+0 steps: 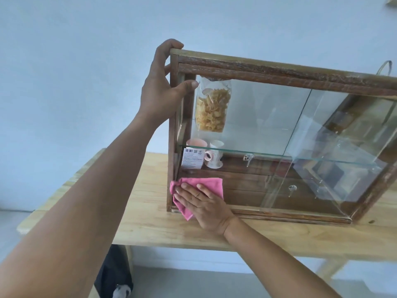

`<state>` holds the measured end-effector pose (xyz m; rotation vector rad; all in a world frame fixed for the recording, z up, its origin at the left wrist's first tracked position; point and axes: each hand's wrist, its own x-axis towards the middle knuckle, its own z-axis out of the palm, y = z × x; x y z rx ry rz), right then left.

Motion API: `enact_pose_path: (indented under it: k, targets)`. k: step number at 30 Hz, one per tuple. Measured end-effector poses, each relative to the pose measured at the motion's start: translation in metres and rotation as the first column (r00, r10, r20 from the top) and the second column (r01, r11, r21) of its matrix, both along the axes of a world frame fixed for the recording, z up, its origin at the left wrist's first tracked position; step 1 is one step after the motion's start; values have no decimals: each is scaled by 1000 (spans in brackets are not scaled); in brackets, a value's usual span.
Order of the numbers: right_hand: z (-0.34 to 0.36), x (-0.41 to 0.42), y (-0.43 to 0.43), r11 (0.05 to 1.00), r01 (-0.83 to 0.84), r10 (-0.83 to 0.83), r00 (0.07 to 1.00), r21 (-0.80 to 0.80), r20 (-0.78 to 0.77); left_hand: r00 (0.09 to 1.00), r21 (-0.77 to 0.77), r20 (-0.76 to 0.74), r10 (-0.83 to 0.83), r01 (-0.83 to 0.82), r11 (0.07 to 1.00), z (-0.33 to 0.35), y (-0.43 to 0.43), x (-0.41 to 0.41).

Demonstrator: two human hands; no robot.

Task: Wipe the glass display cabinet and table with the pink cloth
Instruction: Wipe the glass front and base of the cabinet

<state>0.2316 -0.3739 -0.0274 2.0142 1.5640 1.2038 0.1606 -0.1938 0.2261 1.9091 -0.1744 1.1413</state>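
The right hand [204,206] lay flat, fingers spread, pressing the pink cloth [194,194] against the lower left corner of the cabinet's front, just above the bottom rail. Bare table [139,211] ran from the cloth toward 9 o'clock and along the near edge toward 6 o'clock. The cloth was crumpled, one corner hanging over the rail. At 11 o'clock, the left hand [162,84] gripped the top left corner post of the glass display cabinet [279,69], thumb on the front. Inside sat a snack bag [212,110] and mugs [212,158].
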Motion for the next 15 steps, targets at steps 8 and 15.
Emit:
enact_pose_path:
  k: [8, 15]
  targets:
    - [1, 25, -93, 977, 44, -66, 993, -210, -98, 1000, -1, 25, -17, 17, 1000, -3, 5, 4]
    - [31, 27, -140, 933, 250, -200, 958, 260, -204, 1000, -39, 19, -20, 21, 999, -5, 2, 8]
